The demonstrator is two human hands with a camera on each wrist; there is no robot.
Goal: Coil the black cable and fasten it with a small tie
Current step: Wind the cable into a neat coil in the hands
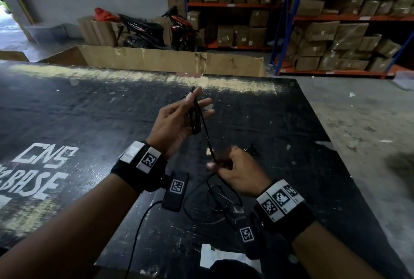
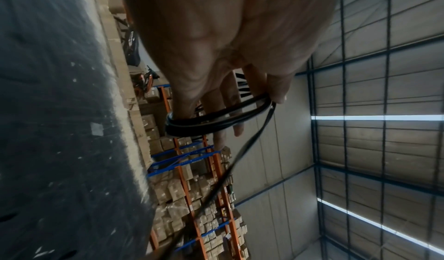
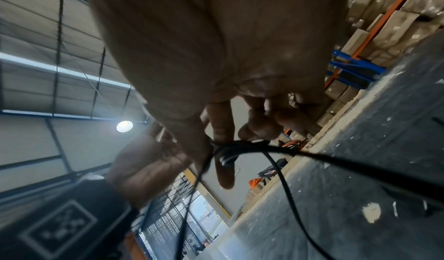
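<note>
Black cable [image 1: 197, 117] is partly wound: we count about four loops round the straight fingers of our left hand [image 1: 177, 121], raised over the middle of the black table [image 1: 67, 103], the thumb at 11 o'clock pressing the loops at the top. From the coil one strand drops toward 5 o'clock into our right hand [image 1: 237, 171], which pinches it between thumb and forefinger, the other fingers curled. The rest of the cable lies in loose, blurred curves on the table at 6 o'clock, and its end is hard to make out. No tie can be picked out. Two wrist bands carry square coded markers. White lettering at 9 o'clock reads "CNS" and "BASE", cut off at the edge. Behind, we see two motorbikes [image 1: 156, 29] and racks of boxes [image 1: 324, 38], labels unreadable
</note>
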